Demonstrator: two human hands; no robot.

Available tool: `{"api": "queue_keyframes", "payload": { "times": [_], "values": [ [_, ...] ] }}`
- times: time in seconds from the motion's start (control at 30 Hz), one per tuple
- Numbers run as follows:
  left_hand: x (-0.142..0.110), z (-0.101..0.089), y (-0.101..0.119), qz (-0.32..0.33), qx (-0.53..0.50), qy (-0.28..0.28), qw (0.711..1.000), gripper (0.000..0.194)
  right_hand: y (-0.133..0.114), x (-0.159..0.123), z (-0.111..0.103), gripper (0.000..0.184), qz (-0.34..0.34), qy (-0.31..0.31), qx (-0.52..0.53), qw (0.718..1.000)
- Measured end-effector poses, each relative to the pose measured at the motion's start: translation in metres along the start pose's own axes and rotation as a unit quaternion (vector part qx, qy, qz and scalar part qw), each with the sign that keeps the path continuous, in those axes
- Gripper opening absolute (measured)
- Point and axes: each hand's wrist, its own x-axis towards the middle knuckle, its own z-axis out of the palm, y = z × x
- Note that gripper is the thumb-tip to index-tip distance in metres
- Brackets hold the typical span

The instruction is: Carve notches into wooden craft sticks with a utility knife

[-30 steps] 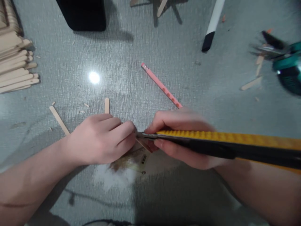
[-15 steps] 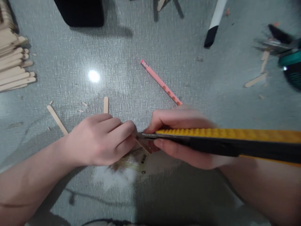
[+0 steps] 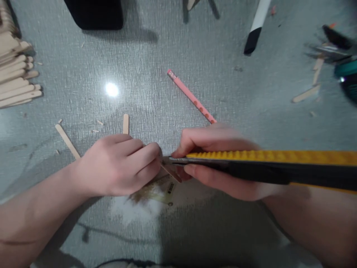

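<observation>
My left hand (image 3: 119,165) is closed around a wooden craft stick (image 3: 173,174), whose end sticks out below the fingers; the rest is hidden in the fist. My right hand (image 3: 214,162) grips a yellow and black utility knife (image 3: 264,158) near its front end. The knife's metal tip (image 3: 169,160) is at the stick, right beside my left fingers; I cannot tell how deep it sits. Beneath the hands lies a printed card or sheet (image 3: 164,191), with pale dust around it. Another craft stick (image 3: 126,124) pokes out behind my left hand.
A pink pencil (image 3: 192,96) lies beyond my right hand. Piled craft sticks (image 3: 19,82) are at the left, with a loose stick (image 3: 67,140) by my wrist. A black object (image 3: 97,15), a white marker-like item (image 3: 256,29), stick pieces (image 3: 306,93) and a teal-and-black object (image 3: 346,76) lie farther out.
The hands and knife have barely moved; the knife tilts and shifts very slightly. The end of the held craft stick sits a touch farther right.
</observation>
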Motion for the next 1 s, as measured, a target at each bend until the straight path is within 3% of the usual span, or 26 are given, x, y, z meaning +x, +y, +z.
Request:
{"api": "queue_keyframes", "payload": {
  "times": [0.27, 0.63, 1.0],
  "values": [
    [-0.0015, 0.0028, 0.0019, -0.041, -0.030, 0.007, 0.999, 0.016, -0.0006, 0.0005, 0.0004, 0.004, 0.012, -0.011, 0.003, 1.000],
    [0.0000, 0.0007, 0.0001, 0.014, 0.000, -0.001, 1.000, 0.018, -0.0013, 0.0000, 0.0012, 0.002, 0.009, 0.003, -0.004, 1.000],
    [-0.0034, 0.0006, -0.0008, 0.022, -0.002, 0.015, 1.000, 0.010, 0.0004, -0.0018, 0.0001, 0.003, 0.011, 0.002, 0.024, 1.000]
  ]
}}
